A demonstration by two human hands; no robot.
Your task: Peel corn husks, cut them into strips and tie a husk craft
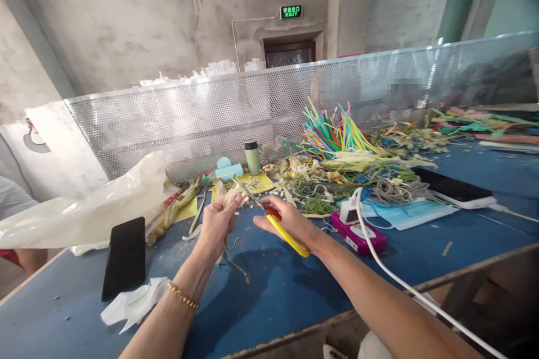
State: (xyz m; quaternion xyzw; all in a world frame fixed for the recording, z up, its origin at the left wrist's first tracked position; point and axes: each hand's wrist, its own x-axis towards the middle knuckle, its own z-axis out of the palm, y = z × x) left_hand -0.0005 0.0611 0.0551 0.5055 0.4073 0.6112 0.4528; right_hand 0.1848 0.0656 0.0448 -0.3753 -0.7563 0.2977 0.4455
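Note:
My left hand (217, 225) is pinched closed on a pale dried husk (232, 196), held above the blue table. Thin dry strands hang below that hand. In my right hand (292, 214) is a pair of scissors (288, 236) with yellow and red handles. Their blades point up and left, close to the husk; I cannot tell whether they touch it. Just beyond both hands, scraps lie on a yellow sheet (263, 182). A heap of dried husks and stems (309, 174) spreads to the right of it.
Left of my arms lie a black phone (123, 258), crumpled white paper (135, 300) and a plastic bag (126, 202). A green tumbler (252, 158) and colourful pipe cleaners (337, 132) stand near the perforated metal screen (202, 118). At right, a white cable trails from a purple power strip (366, 238).

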